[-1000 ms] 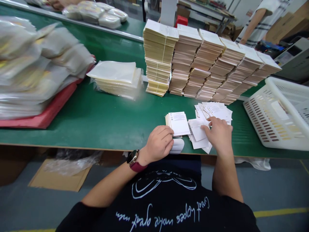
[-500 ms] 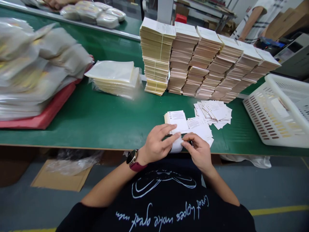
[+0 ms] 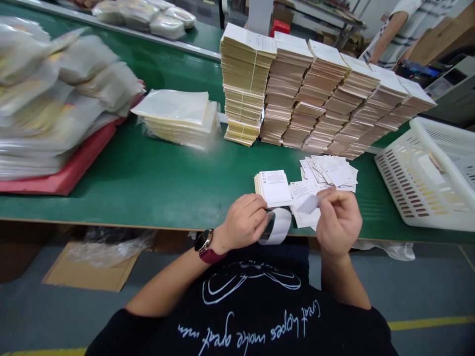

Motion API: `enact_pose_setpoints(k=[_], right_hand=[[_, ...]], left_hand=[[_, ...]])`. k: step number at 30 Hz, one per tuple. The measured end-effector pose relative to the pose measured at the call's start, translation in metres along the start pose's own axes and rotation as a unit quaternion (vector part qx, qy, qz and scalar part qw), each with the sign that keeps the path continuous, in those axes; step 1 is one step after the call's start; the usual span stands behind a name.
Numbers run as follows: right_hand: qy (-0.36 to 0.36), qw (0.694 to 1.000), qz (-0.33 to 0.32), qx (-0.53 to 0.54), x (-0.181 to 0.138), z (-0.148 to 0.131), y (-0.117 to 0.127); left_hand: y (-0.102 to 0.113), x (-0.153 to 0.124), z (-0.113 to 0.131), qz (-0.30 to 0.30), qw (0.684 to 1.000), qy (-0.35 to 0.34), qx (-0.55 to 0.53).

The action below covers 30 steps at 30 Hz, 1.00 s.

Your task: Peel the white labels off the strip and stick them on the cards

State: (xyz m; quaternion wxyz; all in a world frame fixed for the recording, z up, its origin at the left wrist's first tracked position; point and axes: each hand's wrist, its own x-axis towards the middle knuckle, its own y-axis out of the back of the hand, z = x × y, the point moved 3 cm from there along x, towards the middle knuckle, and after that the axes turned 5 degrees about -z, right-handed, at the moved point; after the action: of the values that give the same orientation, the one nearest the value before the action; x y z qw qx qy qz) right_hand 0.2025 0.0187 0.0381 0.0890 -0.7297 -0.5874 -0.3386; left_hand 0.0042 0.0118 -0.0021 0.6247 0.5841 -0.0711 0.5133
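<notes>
My left hand (image 3: 245, 221) is closed at the table's front edge, pinching a curled white strip (image 3: 277, 228) that bends down off the edge. My right hand (image 3: 338, 217) is closed just to the right, its fingertips pinching a small white sheet (image 3: 307, 202) lifted a little above the table. Between and behind the hands lies a small neat stack of printed cards (image 3: 273, 188). A loose fan of the same white cards (image 3: 332, 171) lies behind my right hand.
Tall rows of stacked cards (image 3: 315, 94) stand at the back of the green table (image 3: 166, 173). A pile of clear bags (image 3: 180, 117) and a heap of filled bags on a red tray (image 3: 55, 109) are at left. A white plastic basket (image 3: 426, 178) sits right. Another person (image 3: 401, 29) stands at far right.
My right hand went from the loose cards to my left hand, pinched a sheet there, and has now pulled it up and right, away from the strip.
</notes>
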Motion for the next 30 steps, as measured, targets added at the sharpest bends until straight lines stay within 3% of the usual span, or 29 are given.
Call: enact_pose_setpoints(k=[1,5,9,15,19,23,26,28,30], right_hand=[[-0.051,0.999,-0.013,0.009,0.010,0.008,-0.002],[-0.213,0.963,-0.163,0.036,0.034,0.040,-0.025],[-0.264,0.940,-0.203,0.070,0.035,0.054,-0.043],[-0.265,0.937,-0.220,0.061,0.034,0.052,-0.048],[-0.234,0.943,-0.238,-0.001,0.034,0.049,-0.050],[-0.120,0.938,-0.262,-0.192,0.030,0.038,-0.053],[-0.051,0.898,-0.233,-0.370,0.030,0.030,-0.049],[-0.088,0.887,-0.231,-0.390,0.031,0.034,-0.044],[-0.162,0.891,-0.268,-0.329,0.033,0.045,-0.040]], left_hand=[[-0.001,0.000,0.001,-0.003,1.000,-0.007,0.008],[-0.004,0.000,0.002,-0.022,0.999,-0.025,0.031],[-0.004,0.001,0.002,-0.031,0.998,-0.026,0.044],[-0.005,0.000,0.002,-0.044,0.998,-0.022,0.048],[-0.007,0.000,0.002,-0.056,0.996,-0.017,0.061],[-0.008,0.001,0.002,-0.064,0.996,-0.021,0.065],[-0.007,0.001,0.001,-0.061,0.995,-0.025,0.068],[-0.007,0.001,0.001,-0.061,0.995,-0.026,0.071],[-0.007,0.001,0.001,-0.061,0.995,-0.029,0.073]])
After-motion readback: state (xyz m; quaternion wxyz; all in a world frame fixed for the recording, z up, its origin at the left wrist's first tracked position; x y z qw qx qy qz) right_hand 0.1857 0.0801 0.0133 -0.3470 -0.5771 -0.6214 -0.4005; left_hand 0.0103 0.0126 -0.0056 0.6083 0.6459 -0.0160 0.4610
